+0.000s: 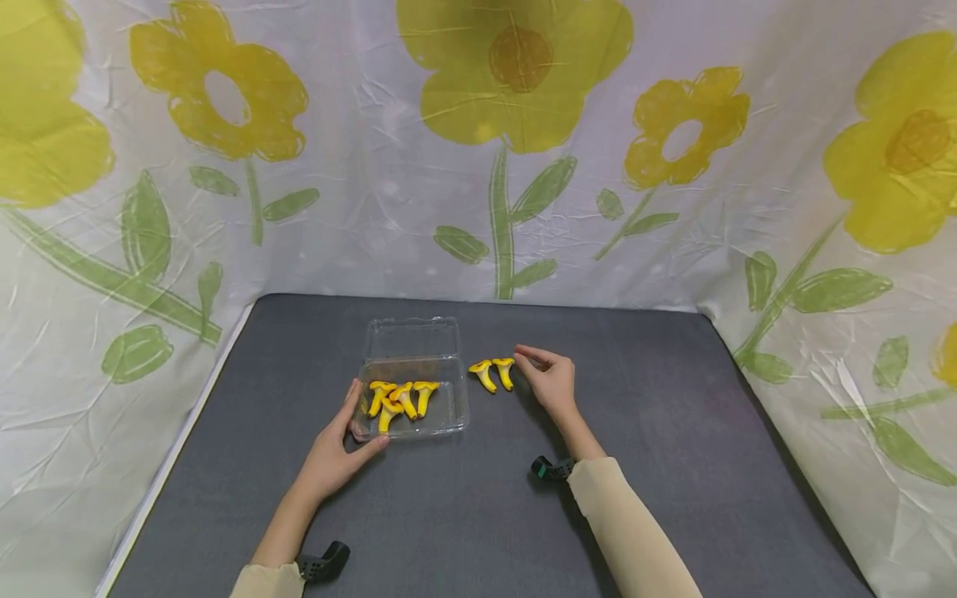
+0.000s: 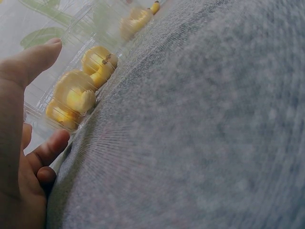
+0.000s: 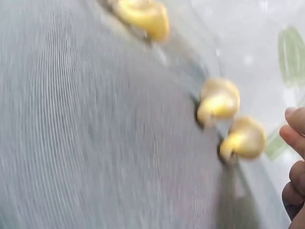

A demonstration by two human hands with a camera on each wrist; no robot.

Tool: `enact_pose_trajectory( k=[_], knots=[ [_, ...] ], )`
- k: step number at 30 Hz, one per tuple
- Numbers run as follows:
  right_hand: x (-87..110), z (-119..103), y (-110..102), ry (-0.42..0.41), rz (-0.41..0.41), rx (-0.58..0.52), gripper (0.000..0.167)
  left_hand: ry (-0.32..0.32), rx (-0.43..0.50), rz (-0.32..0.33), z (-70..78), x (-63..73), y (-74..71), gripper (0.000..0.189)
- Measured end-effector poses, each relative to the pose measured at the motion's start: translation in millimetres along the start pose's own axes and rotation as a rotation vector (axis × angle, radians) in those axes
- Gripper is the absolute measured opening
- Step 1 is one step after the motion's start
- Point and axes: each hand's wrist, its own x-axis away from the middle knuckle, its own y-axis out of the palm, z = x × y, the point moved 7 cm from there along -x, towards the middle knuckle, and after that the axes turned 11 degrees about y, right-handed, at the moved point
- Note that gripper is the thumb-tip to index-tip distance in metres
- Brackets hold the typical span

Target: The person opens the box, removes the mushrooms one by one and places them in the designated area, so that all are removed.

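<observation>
A clear plastic clamshell box (image 1: 452, 411) lies on the table with its lid (image 1: 414, 339) folded back. Several yellow chanterelle mushrooms (image 1: 424, 399) are inside it. My left hand (image 1: 334, 457) holds the box at its left front corner, thumb along the front and fingers on the left side. To the right of the box, two more chanterelles (image 1: 483, 375) (image 3: 245, 138) lie side by side on the table. Just beside the right-hand one is my right hand (image 1: 552, 382), thumb and index finger close together. In the right wrist view a gap shows between these fingertips (image 3: 290, 114) and the mushrooms.
A dark grey cloth covers the table (image 1: 449, 515). Behind it and along both sides hangs a pale curtain (image 1: 359, 208) printed with yellow flowers. Each wrist carries a black band, one at the left wrist (image 1: 324, 563) and one at the right (image 1: 552, 469).
</observation>
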Motion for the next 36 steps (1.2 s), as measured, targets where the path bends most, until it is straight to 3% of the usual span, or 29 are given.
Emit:
enact_pose_trajectory(
  k=[15,22,28,36],
  knots=[
    [21.8,-55,49,-0.098,-0.099,-0.138,0.019,0.020,0.014,0.002,2.1,-0.3,-0.6,0.107],
    [34.6,-73,72,-0.082,-0.156,-0.128,0.021,0.010,0.018,-0.001,2.4,-0.1,-0.7,0.107],
    [39.2,-76,94,-0.079,-0.237,-0.106,0.024,0.004,0.017,-0.003,1.9,0.0,-0.5,0.108],
    [44.2,-83,111,-0.100,-0.220,-0.041,0.024,0.003,0.023,-0.006,2.1,0.4,-0.1,0.107]
  ],
)
